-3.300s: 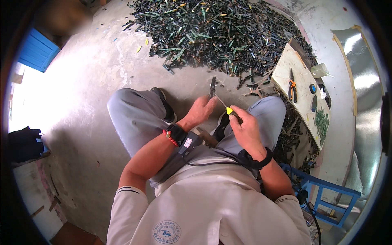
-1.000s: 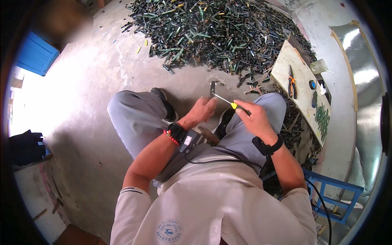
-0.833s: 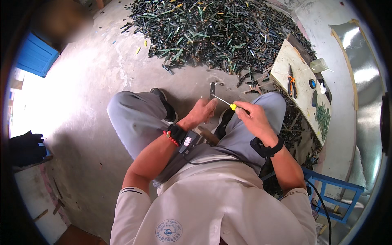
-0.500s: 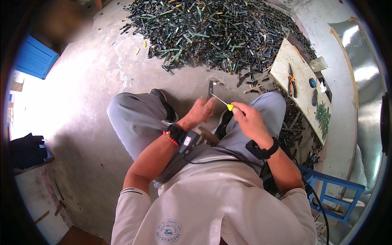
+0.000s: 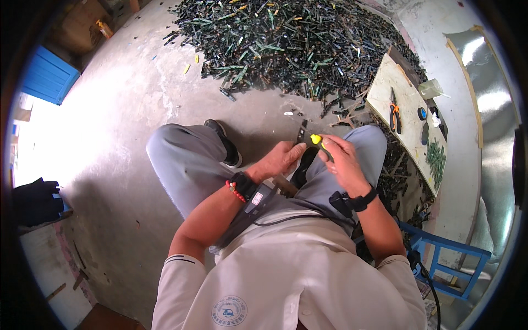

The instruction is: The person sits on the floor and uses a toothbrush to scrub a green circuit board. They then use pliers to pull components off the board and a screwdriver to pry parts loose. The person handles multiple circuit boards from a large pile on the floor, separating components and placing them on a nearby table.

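While your left hand (image 5: 283, 159) grips one dark strip (image 5: 301, 132) and your right hand (image 5: 341, 162) clasps the screwdriver (image 5: 318, 142), the heap (image 5: 297, 44) at 12 o'clock looks largely unworked.

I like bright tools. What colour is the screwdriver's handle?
Yellow: the screwdriver handle tip shows in the right hand, head view.

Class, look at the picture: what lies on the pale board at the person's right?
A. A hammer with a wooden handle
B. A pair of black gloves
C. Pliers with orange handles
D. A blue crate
C: the pliers with orange handles lie on the board, beside some small dark items; the blue crate sits far off on the other side.
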### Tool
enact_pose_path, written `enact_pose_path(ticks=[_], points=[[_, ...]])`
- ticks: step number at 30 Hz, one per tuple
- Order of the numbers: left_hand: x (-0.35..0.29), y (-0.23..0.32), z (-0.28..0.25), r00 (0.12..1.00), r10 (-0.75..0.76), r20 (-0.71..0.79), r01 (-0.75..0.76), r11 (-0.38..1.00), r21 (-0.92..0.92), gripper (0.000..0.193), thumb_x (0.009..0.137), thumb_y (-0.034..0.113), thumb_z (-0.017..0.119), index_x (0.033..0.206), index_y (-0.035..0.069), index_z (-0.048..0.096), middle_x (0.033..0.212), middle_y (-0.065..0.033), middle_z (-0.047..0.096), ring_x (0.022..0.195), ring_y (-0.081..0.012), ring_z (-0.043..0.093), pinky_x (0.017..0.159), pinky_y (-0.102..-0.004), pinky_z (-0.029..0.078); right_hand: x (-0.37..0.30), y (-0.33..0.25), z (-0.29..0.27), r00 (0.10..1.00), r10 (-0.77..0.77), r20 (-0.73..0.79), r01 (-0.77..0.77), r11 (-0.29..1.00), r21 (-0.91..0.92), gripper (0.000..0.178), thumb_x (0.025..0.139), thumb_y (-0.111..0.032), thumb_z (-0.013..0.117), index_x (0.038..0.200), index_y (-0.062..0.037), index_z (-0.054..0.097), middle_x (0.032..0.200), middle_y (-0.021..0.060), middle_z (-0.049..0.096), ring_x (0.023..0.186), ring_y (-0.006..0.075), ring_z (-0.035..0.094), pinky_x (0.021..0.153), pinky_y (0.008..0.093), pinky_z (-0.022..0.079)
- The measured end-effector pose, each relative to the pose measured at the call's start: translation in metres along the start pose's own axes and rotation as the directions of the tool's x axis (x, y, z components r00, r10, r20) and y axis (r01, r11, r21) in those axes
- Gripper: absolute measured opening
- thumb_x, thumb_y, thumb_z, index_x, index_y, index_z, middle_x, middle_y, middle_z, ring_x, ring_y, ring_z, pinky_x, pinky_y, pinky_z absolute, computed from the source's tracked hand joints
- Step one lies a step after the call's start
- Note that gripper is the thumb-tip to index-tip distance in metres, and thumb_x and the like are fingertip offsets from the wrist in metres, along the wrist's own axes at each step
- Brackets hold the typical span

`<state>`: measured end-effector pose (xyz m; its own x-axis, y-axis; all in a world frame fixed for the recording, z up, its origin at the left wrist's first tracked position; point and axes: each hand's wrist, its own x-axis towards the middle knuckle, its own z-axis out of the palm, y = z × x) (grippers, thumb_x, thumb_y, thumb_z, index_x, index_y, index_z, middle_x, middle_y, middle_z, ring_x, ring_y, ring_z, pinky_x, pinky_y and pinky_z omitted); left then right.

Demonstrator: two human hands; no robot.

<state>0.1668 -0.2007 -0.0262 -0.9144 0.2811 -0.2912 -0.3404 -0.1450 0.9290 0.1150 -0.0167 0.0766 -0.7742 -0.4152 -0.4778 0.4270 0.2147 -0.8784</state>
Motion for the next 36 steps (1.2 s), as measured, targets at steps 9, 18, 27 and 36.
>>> enact_pose_path(ticks=[9, 18, 27, 36], points=[[0.007, 0.0, -0.015, 0.981, -0.009, -0.192, 0.002, 0.999, -0.039, 0.049, 0.1, 0.047, 0.049, 0.075, 0.005, 0.05, 0.062, -0.0003, 0.046, 0.048, -0.0106, 0.044, 0.043, -0.0272, 0.037, -0.018, -0.014, -0.01, 0.976, -0.215, 0.044, 0.209, 0.848, -0.487, 0.03, 0.097, -0.02, 0.059, 0.114, 0.0044, 0.064, 0.073, 0.0005, 0.061, 0.065, 0.005, 0.053, 0.058, 0.0225, 0.042], [0.004, 0.001, -0.01, 0.972, 0.004, -0.236, 0.02, 0.995, 0.102, 0.049, 0.1, 0.043, 0.048, 0.073, 0.003, 0.051, 0.061, -0.0008, 0.047, 0.049, -0.0107, 0.046, 0.043, -0.0283, 0.039, -0.016, -0.015, 0.005, 0.939, -0.339, 0.049, 0.252, 0.588, -0.769, 0.026, 0.091, -0.024, 0.059, 0.106, -0.0042, 0.067, 0.077, 0.019, 0.064, 0.067, 0.0338, 0.063, 0.06, 0.0388, 0.048], [0.005, 0.0, -0.014, 0.977, -0.034, -0.212, 0.056, 0.993, 0.099, 0.05, 0.101, 0.044, 0.047, 0.072, 0.004, 0.05, 0.06, -0.0011, 0.047, 0.048, -0.0113, 0.047, 0.044, -0.0278, 0.039, -0.017, 0.0, 0.026, 0.837, -0.54, 0.09, 0.288, 0.295, -0.911, 0.022, 0.09, -0.021, 0.06, 0.104, -0.0059, 0.068, 0.084, 0.017, 0.067, 0.069, 0.0376, 0.063, 0.059, 0.0437, 0.049], [0.001, 0.005, -0.025, 0.996, -0.013, -0.093, 0.009, 0.999, -0.045, 0.056, 0.101, 0.049, 0.042, 0.066, 0.005, 0.048, 0.058, -0.0015, 0.045, 0.05, -0.0125, 0.047, 0.046, -0.0282, 0.039, 0.0, 0.021, 0.006, 0.885, -0.465, 0.017, 0.374, 0.688, -0.621, 0.026, 0.094, -0.018, 0.06, 0.11, 0.0013, 0.067, 0.071, 0.0108, 0.063, 0.061, 0.017, 0.059, 0.056, 0.0309, 0.046]])
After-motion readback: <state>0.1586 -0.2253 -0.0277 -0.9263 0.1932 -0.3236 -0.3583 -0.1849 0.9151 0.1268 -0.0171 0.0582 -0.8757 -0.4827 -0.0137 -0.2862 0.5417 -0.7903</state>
